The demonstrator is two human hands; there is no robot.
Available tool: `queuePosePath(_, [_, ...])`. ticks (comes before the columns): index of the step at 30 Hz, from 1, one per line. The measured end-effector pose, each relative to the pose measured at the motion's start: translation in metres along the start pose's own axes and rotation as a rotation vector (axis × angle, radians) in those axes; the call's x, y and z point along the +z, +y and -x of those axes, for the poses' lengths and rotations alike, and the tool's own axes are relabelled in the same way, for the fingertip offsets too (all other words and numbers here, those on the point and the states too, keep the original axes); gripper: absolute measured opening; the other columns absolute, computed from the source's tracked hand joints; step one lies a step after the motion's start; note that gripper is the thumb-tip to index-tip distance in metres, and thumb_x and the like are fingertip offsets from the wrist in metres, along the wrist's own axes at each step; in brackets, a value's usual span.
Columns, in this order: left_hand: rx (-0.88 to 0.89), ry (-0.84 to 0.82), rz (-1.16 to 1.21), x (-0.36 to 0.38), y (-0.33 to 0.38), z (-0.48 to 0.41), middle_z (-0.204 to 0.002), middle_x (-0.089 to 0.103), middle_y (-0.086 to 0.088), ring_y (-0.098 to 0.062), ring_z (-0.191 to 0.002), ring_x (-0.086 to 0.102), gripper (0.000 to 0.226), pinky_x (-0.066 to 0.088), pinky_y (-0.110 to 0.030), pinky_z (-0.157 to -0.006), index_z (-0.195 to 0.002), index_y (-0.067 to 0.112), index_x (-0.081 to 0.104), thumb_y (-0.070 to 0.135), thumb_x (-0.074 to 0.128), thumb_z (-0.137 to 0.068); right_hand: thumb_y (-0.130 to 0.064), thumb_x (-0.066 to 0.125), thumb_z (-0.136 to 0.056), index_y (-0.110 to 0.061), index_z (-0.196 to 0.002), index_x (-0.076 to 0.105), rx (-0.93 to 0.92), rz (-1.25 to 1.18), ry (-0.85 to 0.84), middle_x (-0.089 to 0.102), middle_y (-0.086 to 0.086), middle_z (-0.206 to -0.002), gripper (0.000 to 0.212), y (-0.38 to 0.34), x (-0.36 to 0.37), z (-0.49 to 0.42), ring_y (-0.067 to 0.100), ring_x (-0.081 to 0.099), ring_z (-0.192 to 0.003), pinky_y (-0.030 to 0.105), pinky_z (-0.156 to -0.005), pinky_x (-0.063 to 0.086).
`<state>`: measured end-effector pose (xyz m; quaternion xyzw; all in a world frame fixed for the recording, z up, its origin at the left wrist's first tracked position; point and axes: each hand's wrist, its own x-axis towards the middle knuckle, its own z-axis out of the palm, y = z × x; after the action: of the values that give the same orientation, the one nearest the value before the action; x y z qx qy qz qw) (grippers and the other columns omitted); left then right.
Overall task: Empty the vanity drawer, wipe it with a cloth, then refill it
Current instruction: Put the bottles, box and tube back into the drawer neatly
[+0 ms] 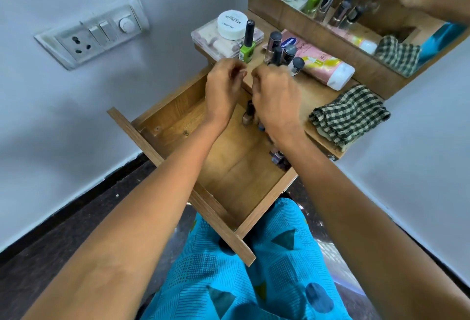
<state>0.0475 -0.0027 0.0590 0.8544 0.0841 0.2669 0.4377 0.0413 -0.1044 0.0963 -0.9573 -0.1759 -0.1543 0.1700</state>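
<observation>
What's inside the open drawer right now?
A brownish nail polish bottle stands in the drawer, with a few more bottles along its right wall. The right hand and forearm cover whatever lies between them.

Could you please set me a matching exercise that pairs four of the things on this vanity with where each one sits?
Things:
1. green nail polish bottle
2. white round tub
3. checked cloth
4. beige polish bottle

Places:
A. standing inside the open drawer
B. resting on the clear box
C. upright on the vanity top, beside the clear box
D. folded at the vanity top's near right corner

Pairs: 1-C, 2-B, 3-D, 4-A
</observation>
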Motion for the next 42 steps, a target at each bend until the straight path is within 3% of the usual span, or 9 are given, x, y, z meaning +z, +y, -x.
queuePosePath(5, [0.07, 0.062, -0.014, -0.004, 0.023, -0.039, -0.104, 0.062, -0.015, -0.025, -0.099, 0.058, 0.022, 0.048, -0.031, -0.087, -0.101, 0.001, 0.063, -0.002, 0.058, -0.08, -0.005, 0.045, -0.09, -0.004, -0.107, 0.062, 0.038, 0.011, 0.136, 0.058, 0.013, -0.115, 0.024, 0.006, -0.013, -0.049, 0.028, 0.048, -0.112, 0.034, -0.084, 0.041])
queuePosePath(11, [0.066, 0.021, -0.096, 0.006, 0.031, -0.059, -0.123, 0.059, -0.01, -0.02, -0.117, 0.053, 0.033, 0.032, -0.012, -0.093, -0.119, 0.005, 0.059, 0.002, 0.054, -0.087, -0.006, 0.041, -0.091, 0.0, -0.113, 0.056, 0.095, 0.182, -0.031, 0.052, 0.017, -0.124, 0.027, 0.014, -0.005, -0.08, 0.031, 0.045, -0.118, 0.038, -0.094, 0.037])
queuePosePath(18, [0.028, 0.023, -0.038, 0.014, 0.029, -0.065, -0.104, 0.067, -0.009, -0.015, -0.096, 0.061, 0.019, 0.04, -0.008, -0.077, -0.101, 0.003, 0.066, 0.002, 0.055, -0.085, -0.01, 0.041, -0.094, -0.005, -0.12, 0.051, 0.118, 0.267, -0.096, 0.05, 0.016, -0.126, 0.029, 0.017, 0.004, -0.085, 0.03, 0.045, -0.12, 0.04, -0.099, 0.029])
queuePosePath(23, [0.011, 0.027, -0.043, 0.014, 0.033, -0.066, -0.095, 0.066, -0.008, -0.003, -0.08, 0.052, 0.012, 0.036, 0.003, -0.066, -0.093, 0.002, 0.064, 0.001, 0.057, -0.084, -0.004, 0.04, -0.091, -0.008, -0.116, 0.054, 0.114, 0.241, -0.067, 0.058, 0.015, -0.117, 0.029, 0.018, 0.004, -0.089, 0.03, 0.052, -0.113, 0.04, -0.102, 0.027])
queuePosePath(27, [0.022, 0.028, -0.016, 0.01, 0.037, -0.06, -0.097, 0.067, -0.008, -0.005, -0.084, 0.056, 0.016, 0.042, -0.004, -0.072, -0.095, 0.002, 0.066, -0.002, 0.056, -0.083, 0.0, 0.039, -0.087, -0.011, -0.102, 0.061, 0.103, 0.178, -0.014, 0.064, 0.013, -0.106, 0.029, 0.015, 0.004, -0.088, 0.03, 0.057, -0.102, 0.039, -0.097, 0.027])
queuePosePath(31, [0.022, 0.03, -0.005, 0.003, 0.035, -0.053, -0.099, 0.068, -0.011, -0.019, -0.092, 0.064, 0.017, 0.053, -0.029, -0.083, -0.097, 0.002, 0.067, 0.001, 0.059, -0.082, -0.004, 0.041, -0.085, -0.013, -0.098, 0.063, 0.093, 0.11, 0.026, 0.066, 0.011, -0.103, 0.027, 0.011, -0.001, -0.083, 0.03, 0.058, -0.1, 0.036, -0.093, 0.028])
queuePosePath(34, [-0.006, 0.031, 0.006, -0.005, 0.033, -0.048, -0.099, 0.068, -0.012, -0.021, -0.092, 0.065, 0.019, 0.054, -0.036, -0.081, -0.097, 0.002, 0.068, 0.003, 0.061, -0.08, -0.01, 0.045, -0.085, -0.013, -0.098, 0.064, 0.087, 0.053, 0.003, 0.067, 0.009, -0.104, 0.024, 0.008, -0.007, -0.077, 0.029, 0.057, -0.103, 0.035, -0.093, 0.029])
queuePosePath(40, [0.001, 0.035, 0.011, -0.026, 0.036, -0.027, -0.104, 0.068, -0.008, -0.005, -0.089, 0.059, 0.021, 0.045, -0.006, -0.078, -0.101, 0.003, 0.068, 0.005, 0.064, -0.08, -0.02, 0.054, -0.084, -0.01, -0.107, 0.064, 0.084, -0.09, -0.046, 0.066, 0.013, -0.108, 0.027, 0.001, -0.013, -0.053, 0.032, 0.058, -0.104, 0.036, -0.091, 0.042])
queuePosePath(42, [0.008, 0.026, 0.02, -0.031, 0.037, -0.017, -0.104, 0.068, -0.007, -0.006, -0.09, 0.061, 0.021, 0.047, -0.008, -0.08, -0.101, 0.004, 0.068, 0.006, 0.065, -0.08, -0.019, 0.056, -0.084, -0.011, -0.106, 0.065, 0.086, -0.124, -0.042, 0.067, 0.014, -0.105, 0.025, -0.003, -0.018, -0.04, 0.033, 0.059, -0.102, 0.038, -0.086, 0.046])
